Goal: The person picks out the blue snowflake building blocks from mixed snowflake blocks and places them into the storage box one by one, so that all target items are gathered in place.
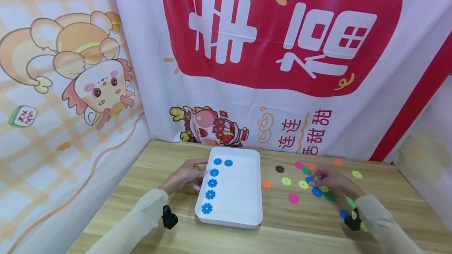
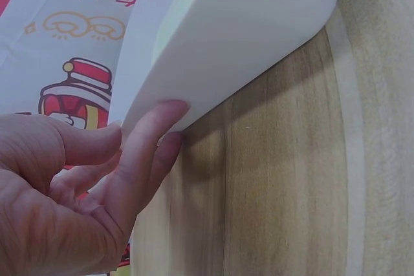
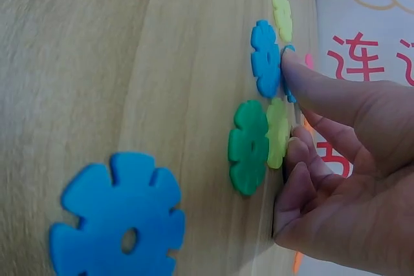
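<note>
A white tray (image 1: 236,222) stands in the middle of the table, with several blue snowflake discs (image 1: 212,183) along its left side and one more beside the farthest. My left hand (image 1: 186,175) holds the tray's left wall; in the left wrist view, its thumb and fingers (image 2: 152,130) are at the white wall. Over the loose discs to the right, my right hand (image 1: 330,179) pinches a blue snowflake disc (image 3: 290,74), seen nearly edge-on by the thumb. Beneath it lie another blue disc (image 3: 264,59), a green disc (image 3: 248,148) and a yellow disc (image 3: 277,134).
Loose discs spread right of the tray, among them a brown disc (image 1: 279,169), an orange disc (image 1: 266,184) and a pink disc (image 1: 293,198). A blue disc (image 1: 344,214) lies near the right wrist. Printed cloth (image 1: 226,117) hangs behind the wooden table (image 1: 289,234).
</note>
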Demonstrator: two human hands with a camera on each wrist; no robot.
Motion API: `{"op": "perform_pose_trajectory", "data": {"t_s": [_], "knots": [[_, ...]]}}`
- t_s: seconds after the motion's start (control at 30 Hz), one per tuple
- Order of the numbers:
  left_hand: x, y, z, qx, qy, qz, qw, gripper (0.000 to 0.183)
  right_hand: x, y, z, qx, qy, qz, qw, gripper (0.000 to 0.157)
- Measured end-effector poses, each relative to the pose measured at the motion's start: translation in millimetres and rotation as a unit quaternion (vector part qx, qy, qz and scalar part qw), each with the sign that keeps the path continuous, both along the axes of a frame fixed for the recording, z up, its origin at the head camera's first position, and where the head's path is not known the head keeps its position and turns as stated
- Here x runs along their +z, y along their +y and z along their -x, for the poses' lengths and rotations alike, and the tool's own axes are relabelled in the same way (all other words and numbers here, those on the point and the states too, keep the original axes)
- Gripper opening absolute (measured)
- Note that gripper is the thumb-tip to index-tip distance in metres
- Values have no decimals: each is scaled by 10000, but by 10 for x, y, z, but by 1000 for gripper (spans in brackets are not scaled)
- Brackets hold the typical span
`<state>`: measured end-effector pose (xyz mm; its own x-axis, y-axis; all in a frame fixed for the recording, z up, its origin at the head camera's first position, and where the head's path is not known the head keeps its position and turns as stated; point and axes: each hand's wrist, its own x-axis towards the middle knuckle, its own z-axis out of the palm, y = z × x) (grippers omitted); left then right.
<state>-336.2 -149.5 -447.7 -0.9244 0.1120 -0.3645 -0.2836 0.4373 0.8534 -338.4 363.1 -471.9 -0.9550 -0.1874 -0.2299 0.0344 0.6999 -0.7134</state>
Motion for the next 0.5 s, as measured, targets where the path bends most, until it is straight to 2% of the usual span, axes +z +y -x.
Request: {"op": "perform_pose_trajectory", "data": {"t_s": [0.2, 0.5], "knots": [[-2, -13, 2, 26, -25, 7, 10000, 52, 4, -28, -20, -313, -58, -21, 9995, 20], [-4, -27, 5, -53, -19, -105, 9999, 53, -21, -22, -93, -485, 458, 214, 9975, 9]]}}
